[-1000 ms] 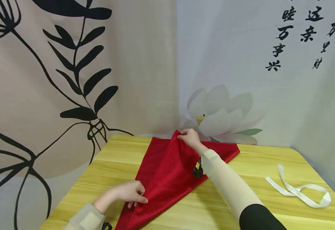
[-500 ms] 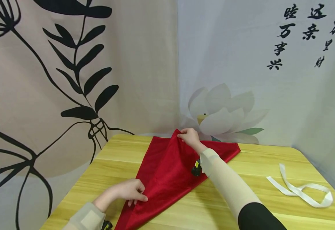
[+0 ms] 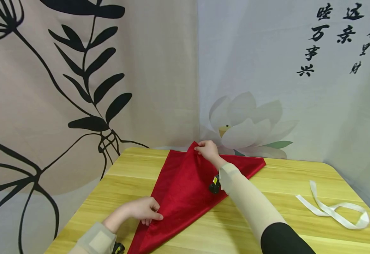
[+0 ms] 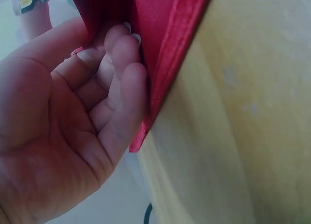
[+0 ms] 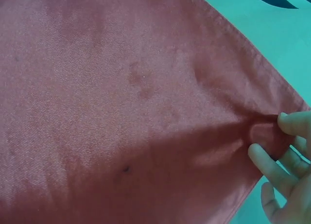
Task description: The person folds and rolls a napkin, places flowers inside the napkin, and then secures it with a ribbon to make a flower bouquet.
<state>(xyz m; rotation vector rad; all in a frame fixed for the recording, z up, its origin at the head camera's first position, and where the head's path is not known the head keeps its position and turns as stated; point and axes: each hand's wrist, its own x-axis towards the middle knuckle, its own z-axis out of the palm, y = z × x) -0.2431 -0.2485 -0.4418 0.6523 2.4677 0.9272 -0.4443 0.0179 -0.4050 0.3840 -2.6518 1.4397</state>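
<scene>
A red cloth with a satin sheen lies across the table, its upper layer folded over so darker red shows along the left side. At the far edge my right hand pinches a raised corner of it between thumb and fingers; in the right wrist view the cloth puckers at that grip. Nearer, my left hand pinches the cloth's left edge. In the left wrist view the cloth passes between thumb and curled fingers, and a hemmed edge hangs by the fingertips.
A white ribbon lies loosely looped on the right of the wooden table. Behind the table hangs a printed curtain with plant, lotus and writing patterns, close to the table's far edge.
Both hands keep their hold on the cloth in nearly the same places. The head view has shifted slightly, so the backdrop and ribbon appear a little further right.
</scene>
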